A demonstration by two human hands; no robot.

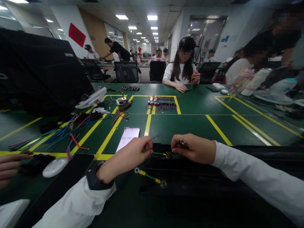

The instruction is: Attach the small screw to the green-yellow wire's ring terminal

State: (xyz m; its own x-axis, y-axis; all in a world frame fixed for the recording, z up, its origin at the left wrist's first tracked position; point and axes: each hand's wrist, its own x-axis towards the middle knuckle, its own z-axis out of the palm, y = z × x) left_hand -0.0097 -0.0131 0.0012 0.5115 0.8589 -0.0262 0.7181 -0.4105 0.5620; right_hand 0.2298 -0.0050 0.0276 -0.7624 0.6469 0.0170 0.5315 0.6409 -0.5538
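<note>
My left hand (140,150) pinches the free end of a short green wire (159,154) with yellow sleeving. The wire's other end has a ring terminal that sits on a post on a long black housing (190,177). Just to the right, my right hand (193,147) is closed around small shiny metal pieces (182,143), perhaps nuts; its fingertips are close to that terminal. Nearer to me lies a second green wire (149,178), one ring terminal fixed to the housing and the other (137,170) sticking out to the left.
A phone (128,137) showing a timer lies beyond my left hand. Loose coloured wires (76,133) spread at left, near another person's hand (9,167) and a white round object (55,167). Wired circuit boards (162,103) lie farther back, before a seated person (181,69).
</note>
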